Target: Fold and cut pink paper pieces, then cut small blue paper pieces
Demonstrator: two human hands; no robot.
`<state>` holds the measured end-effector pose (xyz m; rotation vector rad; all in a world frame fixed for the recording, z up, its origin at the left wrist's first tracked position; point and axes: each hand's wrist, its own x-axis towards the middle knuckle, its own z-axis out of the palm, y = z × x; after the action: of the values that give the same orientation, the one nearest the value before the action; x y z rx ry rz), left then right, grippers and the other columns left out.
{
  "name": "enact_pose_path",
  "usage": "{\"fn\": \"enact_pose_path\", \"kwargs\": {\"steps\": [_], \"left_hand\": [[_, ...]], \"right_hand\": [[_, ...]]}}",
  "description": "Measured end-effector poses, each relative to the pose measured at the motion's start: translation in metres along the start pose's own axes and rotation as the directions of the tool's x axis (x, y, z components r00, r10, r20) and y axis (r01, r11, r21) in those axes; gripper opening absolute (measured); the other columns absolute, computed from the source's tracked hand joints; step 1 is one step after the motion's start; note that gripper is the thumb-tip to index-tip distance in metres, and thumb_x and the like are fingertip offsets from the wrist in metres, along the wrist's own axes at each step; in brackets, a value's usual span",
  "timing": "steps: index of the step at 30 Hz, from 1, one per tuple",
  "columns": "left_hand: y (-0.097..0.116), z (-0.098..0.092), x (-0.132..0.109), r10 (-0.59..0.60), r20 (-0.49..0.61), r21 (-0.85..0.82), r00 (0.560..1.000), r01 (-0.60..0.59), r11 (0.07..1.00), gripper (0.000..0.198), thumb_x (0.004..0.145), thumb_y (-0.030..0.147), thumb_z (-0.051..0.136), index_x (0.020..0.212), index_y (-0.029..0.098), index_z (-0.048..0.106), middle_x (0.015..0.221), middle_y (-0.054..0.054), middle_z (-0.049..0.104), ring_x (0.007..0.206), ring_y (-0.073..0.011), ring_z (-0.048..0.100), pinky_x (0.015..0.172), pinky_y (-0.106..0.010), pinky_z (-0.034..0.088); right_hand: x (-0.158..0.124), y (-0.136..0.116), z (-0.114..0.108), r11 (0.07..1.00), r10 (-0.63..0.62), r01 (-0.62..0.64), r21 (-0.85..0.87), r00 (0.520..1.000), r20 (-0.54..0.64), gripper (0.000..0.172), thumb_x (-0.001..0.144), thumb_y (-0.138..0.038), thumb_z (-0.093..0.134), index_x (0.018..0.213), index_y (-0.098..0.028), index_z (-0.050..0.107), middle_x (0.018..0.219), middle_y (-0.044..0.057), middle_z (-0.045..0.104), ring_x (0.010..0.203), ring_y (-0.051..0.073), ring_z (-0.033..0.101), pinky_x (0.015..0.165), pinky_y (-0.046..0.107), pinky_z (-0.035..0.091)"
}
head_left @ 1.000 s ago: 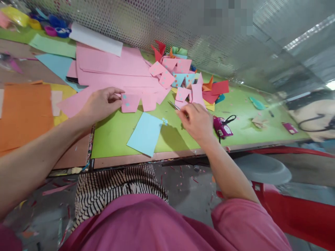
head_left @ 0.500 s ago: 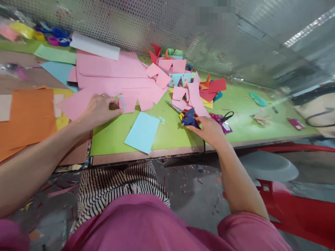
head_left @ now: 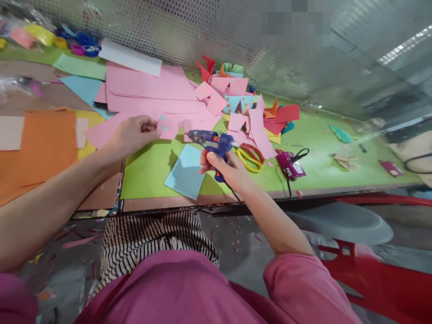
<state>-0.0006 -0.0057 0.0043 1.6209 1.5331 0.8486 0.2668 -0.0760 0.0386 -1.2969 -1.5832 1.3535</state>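
Note:
My left hand (head_left: 132,135) pinches the left edge of a notched pink paper piece (head_left: 168,128) that carries small blue squares. In my right hand (head_left: 225,167) is a dark blue hot glue gun (head_left: 211,140), its nozzle pointing left over the right part of that pink piece. A light blue paper sheet (head_left: 184,173) lies under and left of the right hand. Just right of the glue gun rest scissors with red and yellow handles (head_left: 250,158); their blades are hidden.
Large pink sheets (head_left: 145,87) lie behind my hands. Dotted cut-outs (head_left: 216,103) are heaped at the back middle. Orange paper (head_left: 50,150) lies at left. A purple box with a black cord (head_left: 292,165) sits at right. A grey stool (head_left: 344,220) stands beyond the table edge.
My right hand has lifted the glue gun from beside the scissors and moved it left, nozzle now over the pink piece. The left hand still pinches that piece.

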Motion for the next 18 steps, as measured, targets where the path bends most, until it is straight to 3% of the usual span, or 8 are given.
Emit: {"fn": "enact_pose_path", "kwargs": {"steps": [7, 18], "left_hand": [[-0.001, 0.000, 0.001, -0.004, -0.008, 0.045, 1.000, 0.004, 0.999, 0.034, 0.074, 0.047, 0.069, 0.098, 0.023, 0.075, 0.092, -0.003, 0.078, 0.086, -0.0229, 0.069, 0.082, -0.034, 0.052], [0.005, 0.002, -0.001, -0.028, -0.007, 0.044, 1.000, 0.028, 0.999, 0.033, 0.077, 0.037, 0.070, 0.104, 0.019, 0.076, 0.094, -0.003, 0.078, 0.092, -0.0242, 0.071, 0.088, -0.036, 0.052]], "right_hand": [[0.025, 0.002, 0.018, 0.998, -0.045, 0.049, -0.040, 0.993, 0.105, 0.060, 0.082, -0.078, 0.066, 0.088, -0.018, 0.068, 0.085, 0.004, 0.074, 0.074, 0.013, 0.068, 0.073, 0.030, 0.057], [0.026, 0.001, 0.020, 0.979, -0.007, 0.019, -0.202, 0.998, 0.062, 0.063, 0.083, -0.079, 0.063, 0.092, -0.017, 0.068, 0.089, 0.007, 0.076, 0.075, 0.015, 0.068, 0.071, 0.031, 0.053]]}}
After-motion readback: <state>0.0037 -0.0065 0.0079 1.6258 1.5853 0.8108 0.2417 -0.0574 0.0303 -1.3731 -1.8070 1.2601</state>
